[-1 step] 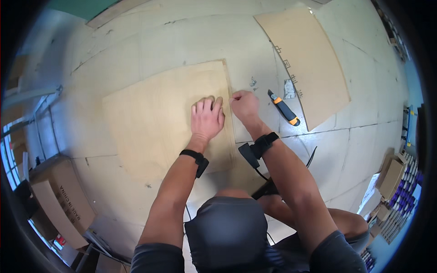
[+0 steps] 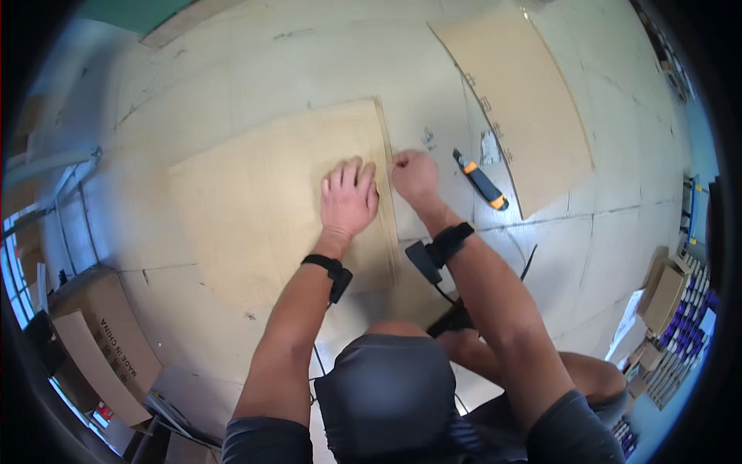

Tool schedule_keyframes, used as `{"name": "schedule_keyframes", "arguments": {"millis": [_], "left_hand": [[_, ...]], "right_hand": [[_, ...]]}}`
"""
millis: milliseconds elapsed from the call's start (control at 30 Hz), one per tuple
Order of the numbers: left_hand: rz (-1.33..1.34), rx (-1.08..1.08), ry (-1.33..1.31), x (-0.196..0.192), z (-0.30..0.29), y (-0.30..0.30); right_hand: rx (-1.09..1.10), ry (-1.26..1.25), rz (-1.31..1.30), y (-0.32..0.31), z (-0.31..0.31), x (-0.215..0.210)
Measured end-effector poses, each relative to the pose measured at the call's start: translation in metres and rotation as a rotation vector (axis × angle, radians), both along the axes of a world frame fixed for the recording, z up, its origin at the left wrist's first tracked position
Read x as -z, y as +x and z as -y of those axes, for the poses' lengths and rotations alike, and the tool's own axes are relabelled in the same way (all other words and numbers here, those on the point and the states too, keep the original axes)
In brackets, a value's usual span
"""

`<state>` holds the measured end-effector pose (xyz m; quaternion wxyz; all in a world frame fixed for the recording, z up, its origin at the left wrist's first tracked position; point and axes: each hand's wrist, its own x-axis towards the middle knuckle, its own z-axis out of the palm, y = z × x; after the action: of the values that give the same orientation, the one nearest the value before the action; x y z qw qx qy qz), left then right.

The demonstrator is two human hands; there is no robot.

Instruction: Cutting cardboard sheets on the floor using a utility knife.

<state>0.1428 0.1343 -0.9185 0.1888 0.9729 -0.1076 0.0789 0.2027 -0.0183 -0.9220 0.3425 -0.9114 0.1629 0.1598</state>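
A large flat cardboard sheet (image 2: 255,201) lies on the pale floor in front of me. My left hand (image 2: 349,197) rests flat on it near its right edge, fingers spread, palm down. My right hand (image 2: 415,176) is just beside it, at the sheet's right edge, with the fingers curled in. I cannot see whether they pinch anything. Both wrists wear black bands. An orange and black utility knife (image 2: 480,180) lies on the floor a short way right of my right hand.
A second cardboard sheet (image 2: 518,93) lies at the upper right, with small metal pieces (image 2: 427,139) on the floor near it. An open cardboard box (image 2: 100,340) stands at the lower left. Stacked boxes and packages (image 2: 672,309) line the right side.
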Motion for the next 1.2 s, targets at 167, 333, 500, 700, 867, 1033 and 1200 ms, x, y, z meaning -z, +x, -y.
{"name": "schedule_keyframes", "arguments": {"millis": [167,333,500,700,867,1033,1200], "left_hand": [[-0.034,0.013,-0.046,0.002,0.003,0.002],[-0.035,0.01,-0.048,0.005,0.002,0.001],[-0.025,-0.003,-0.017,0.004,0.003,0.003],[-0.027,-0.002,-0.032,0.004,0.004,0.001],[0.004,-0.011,-0.058,0.005,0.001,0.001],[-0.002,0.004,-0.06,0.006,0.0,0.002],[-0.004,0.003,-0.072,0.007,0.0,0.003]], "right_hand": [[-0.056,0.044,-0.036,0.004,0.008,-0.001],[-0.01,0.103,-0.013,0.0,0.01,-0.001],[-0.026,0.091,-0.034,0.004,0.011,-0.006],[-0.097,0.118,-0.086,0.006,0.02,-0.008],[0.255,0.959,-0.373,-0.001,0.033,-0.002],[-0.117,0.623,-0.269,0.013,0.034,-0.013],[-0.202,0.788,-0.299,0.017,0.045,0.001]]}}
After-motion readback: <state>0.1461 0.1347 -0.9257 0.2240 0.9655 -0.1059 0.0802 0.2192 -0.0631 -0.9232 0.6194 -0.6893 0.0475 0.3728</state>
